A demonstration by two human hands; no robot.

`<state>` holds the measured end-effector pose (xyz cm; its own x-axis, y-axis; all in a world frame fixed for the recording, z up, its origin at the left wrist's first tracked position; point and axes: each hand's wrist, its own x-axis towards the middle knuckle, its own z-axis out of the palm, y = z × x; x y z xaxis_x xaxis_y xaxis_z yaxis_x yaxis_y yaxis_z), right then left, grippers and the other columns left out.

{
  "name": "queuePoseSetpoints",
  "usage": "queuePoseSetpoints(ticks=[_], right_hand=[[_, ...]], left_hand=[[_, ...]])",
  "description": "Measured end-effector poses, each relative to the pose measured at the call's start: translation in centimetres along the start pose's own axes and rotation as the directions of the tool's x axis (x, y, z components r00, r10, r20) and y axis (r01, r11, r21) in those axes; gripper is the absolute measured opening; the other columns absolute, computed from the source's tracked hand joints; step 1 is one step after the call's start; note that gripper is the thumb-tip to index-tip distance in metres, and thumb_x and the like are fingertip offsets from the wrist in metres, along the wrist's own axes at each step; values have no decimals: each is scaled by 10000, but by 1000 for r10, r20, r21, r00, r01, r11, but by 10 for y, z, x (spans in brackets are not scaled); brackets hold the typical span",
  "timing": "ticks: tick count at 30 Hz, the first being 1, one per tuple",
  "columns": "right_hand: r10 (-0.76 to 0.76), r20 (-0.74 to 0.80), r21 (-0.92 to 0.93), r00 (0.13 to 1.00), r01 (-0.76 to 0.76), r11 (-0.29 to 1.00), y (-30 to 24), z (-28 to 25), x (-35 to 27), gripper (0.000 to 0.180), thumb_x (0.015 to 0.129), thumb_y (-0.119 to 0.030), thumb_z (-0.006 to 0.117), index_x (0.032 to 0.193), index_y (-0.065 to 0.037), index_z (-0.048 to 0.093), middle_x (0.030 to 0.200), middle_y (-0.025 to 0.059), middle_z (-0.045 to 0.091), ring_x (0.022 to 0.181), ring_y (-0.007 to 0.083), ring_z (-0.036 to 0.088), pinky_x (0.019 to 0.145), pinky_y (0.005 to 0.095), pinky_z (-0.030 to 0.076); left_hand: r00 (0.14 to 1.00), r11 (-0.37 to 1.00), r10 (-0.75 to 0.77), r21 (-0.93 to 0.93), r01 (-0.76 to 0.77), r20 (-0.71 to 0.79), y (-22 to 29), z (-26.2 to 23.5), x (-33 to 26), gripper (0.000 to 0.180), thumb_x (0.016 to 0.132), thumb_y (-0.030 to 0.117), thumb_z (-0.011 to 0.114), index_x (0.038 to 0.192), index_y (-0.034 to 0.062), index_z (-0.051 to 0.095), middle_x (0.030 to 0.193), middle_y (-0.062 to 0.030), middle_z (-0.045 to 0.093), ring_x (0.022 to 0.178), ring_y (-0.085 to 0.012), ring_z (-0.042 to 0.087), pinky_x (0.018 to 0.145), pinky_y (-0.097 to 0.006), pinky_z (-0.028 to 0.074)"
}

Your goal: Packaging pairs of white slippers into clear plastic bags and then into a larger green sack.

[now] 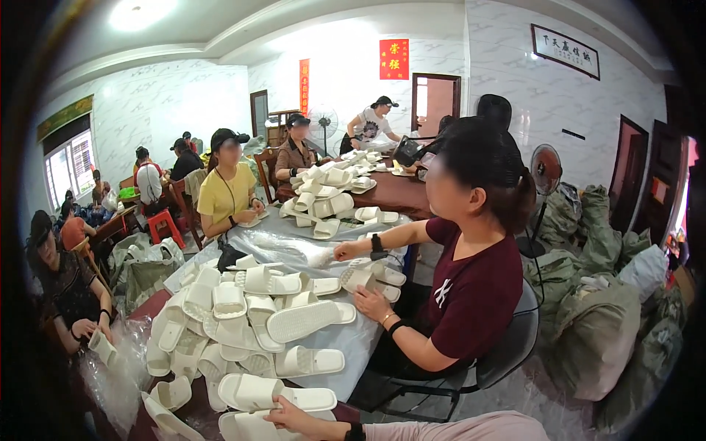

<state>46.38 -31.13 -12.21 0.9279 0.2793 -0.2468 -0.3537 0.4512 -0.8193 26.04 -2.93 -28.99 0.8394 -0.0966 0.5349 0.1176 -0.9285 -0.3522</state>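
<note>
At the near edge of the table (346,342), one of your hands (294,420) rested palm-down across a white slipper (276,397), fingers spread flat over its strap rather than curled around it, so it pressed the slipper without gripping. I took it for your right hand, since the pink sleeve (471,428) came in from the lower right, though the frame cut the arm too low to be sure; your other hand was out of view. The slipper lay at the near end of the heap of white slippers (235,323), touching its neighbours, with another slipper (243,428) just below it at the very edge. To have done this well, you would have pinned the sole flat, taken hold by the strap, and lifted straight out so the pile stayed put. Across the corner, a person in a maroon shirt (471,294) held a slipper in both hands above the clear plastic sheeting (279,246) covering the table.
</note>
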Motion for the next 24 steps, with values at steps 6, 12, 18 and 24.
queuePoseSetpoints(ticks=[6,12,18,24], right_hand=[[59,61,-83,996,-54,995,2,10,-6,582,903,-214,594,1341,-72,238,753,-36,423,704,51,422,642,192,375],[61,263,-523,963,89,848,19,-26,23,483,892,-243,584,1288,-43,394,868,3,553,723,83,495,697,248,436],[-133,224,-656,966,250,712,-4,-63,-7,389,935,-229,537,1249,-2,510,1120,103,628,1020,172,585,891,282,449],[-401,-114,-821,909,141,553,4,-150,-43,330,894,-218,556,1170,-37,572,990,124,652,887,199,627,802,309,490]], left_hand=[[886,952,-64,-240,193,459,-3,-134,80,554,882,553,436,1375,301,415,1417,-192,355,1256,-454,349,986,-628,281],[970,986,-3,-162,43,242,-1,-62,44,556,874,542,464,1381,323,404,1424,-167,361,1235,-449,381,969,-624,310],[935,997,-35,-54,58,353,-3,-78,43,554,866,537,477,1375,329,412,1428,-167,359,1236,-444,382,964,-637,304],[869,971,-70,-168,172,490,-2,-123,61,560,868,533,464,1366,279,436,1455,-169,312,1289,-437,309,1009,-639,230]])
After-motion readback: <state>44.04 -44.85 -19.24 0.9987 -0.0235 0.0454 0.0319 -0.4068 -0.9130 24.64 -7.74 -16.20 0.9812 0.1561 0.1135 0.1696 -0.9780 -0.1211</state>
